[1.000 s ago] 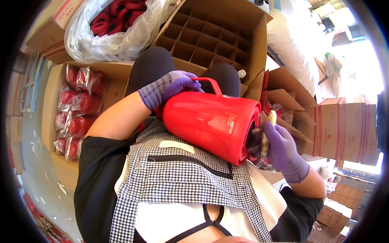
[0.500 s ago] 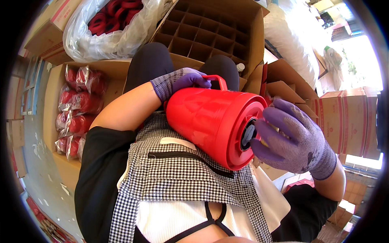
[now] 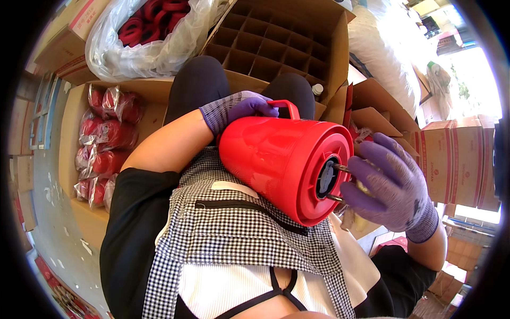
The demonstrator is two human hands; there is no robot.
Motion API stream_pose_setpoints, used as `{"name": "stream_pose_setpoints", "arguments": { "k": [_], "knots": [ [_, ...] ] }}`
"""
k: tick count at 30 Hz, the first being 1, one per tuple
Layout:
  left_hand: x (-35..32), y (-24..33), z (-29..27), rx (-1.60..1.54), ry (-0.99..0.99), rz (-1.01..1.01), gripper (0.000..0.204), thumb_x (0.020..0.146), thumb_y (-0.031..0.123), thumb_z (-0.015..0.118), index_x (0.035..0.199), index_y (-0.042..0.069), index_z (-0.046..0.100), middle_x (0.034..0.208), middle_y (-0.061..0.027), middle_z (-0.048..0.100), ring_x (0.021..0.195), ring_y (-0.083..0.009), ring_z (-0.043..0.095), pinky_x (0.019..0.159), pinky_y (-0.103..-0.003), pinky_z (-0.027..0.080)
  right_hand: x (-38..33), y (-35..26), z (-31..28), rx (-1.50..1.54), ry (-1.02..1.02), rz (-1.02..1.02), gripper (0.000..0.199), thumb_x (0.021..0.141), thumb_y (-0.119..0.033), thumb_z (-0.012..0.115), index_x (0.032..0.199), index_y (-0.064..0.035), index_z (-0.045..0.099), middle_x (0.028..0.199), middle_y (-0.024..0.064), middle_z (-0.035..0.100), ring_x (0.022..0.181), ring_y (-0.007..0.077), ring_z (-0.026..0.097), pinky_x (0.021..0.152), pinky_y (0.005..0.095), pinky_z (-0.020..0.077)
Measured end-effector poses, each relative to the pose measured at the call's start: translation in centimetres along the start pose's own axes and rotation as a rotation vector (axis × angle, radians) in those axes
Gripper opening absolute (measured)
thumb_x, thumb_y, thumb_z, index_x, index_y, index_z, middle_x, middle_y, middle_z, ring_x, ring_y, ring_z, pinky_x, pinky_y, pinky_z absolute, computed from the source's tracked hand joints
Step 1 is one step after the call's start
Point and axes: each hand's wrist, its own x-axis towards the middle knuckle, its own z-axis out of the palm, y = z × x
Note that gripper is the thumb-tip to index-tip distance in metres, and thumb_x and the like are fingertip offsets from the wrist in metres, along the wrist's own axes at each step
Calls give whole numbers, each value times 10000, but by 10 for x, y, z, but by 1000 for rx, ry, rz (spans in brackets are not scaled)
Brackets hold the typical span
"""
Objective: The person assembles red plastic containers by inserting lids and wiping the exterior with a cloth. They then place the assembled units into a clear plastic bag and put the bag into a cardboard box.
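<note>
A red jug (image 3: 260, 159), apparently an insulated one, lies on its side across my lap, its round base turned to the right. My left hand (image 3: 249, 108), in a purple and grey glove, grips the jug near its handle (image 3: 291, 108). In the middle of the base is a round opening with a dark rim and a grey part (image 3: 326, 178) inside. My gloved right hand (image 3: 390, 183) is closed around a two-pronged metal tool (image 3: 341, 168), mostly hidden by the fingers; its two prongs reach to the edge of that opening. Something yellowish shows below the fingers.
Beyond my knees stands a divided cardboard box (image 3: 271, 40). A clear plastic bag (image 3: 101, 53) of red rings is at the far left. Below it, a carton (image 3: 71, 114) holds bagged red parts. Stacked cartons (image 3: 449, 162) and an open box (image 3: 374, 101) are at the right.
My right hand has drawn slightly right, away from the base, and the tool's two prongs have come into sight. The jug and my left hand have barely moved.
</note>
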Motion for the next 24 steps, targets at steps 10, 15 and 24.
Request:
{"name": "stream_pose_setpoints", "arguments": {
  "k": [10,15,24],
  "knots": [
    [23,5,14,77,-52,-39,241,925,142,585,1081,-17,678,987,-98,721,870,-157,697,837,-308,566,23,10,2,-195,-37,-295,276,668,-253,728,914,-129,717,1008,35,670,971,225,686,757,312,591],
    [2,-3,-4,153,179,17,232,925,150,587,1061,-11,683,963,-81,715,846,-140,684,821,-295,558,3,23,20,263,-68,144,261,743,-262,770,847,-50,659,783,59,655,712,227,666,642,362,535],
    [-55,-27,36,662,876,542,156,889,130,621,913,-22,647,938,-83,722,872,-97,624,816,-244,500,-28,7,111,1357,268,1275,282,991,-303,626,1003,-23,656,768,-39,606,661,29,512,595,209,415]
  ]
}}
